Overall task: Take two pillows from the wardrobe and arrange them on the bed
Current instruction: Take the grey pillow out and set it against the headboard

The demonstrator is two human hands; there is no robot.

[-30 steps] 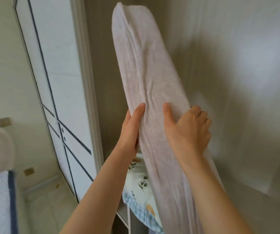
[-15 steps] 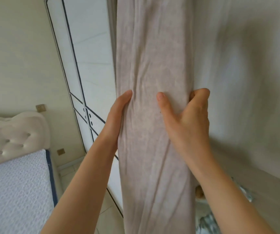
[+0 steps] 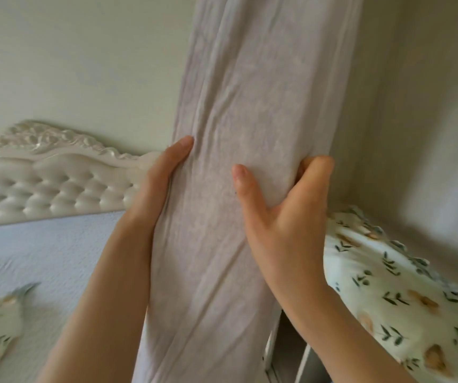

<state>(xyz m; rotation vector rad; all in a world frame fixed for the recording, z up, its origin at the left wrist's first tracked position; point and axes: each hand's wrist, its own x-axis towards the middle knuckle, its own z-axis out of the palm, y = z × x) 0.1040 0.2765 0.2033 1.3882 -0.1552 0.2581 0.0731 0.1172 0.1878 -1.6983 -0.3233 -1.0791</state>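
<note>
Bed w/ tufted headboard at left; grey pillow held upright in mid-air btwn both hands. Left hand flat along its left edge; right hand clenched on right edge, thumb across front.

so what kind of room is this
Almost certainly a bedroom. A tufted, carved headboard stands against the wall above a bed with a pale textured cover, a leaf-print pillow lies at right, and both hands hold up a long greyish pillow.
</note>
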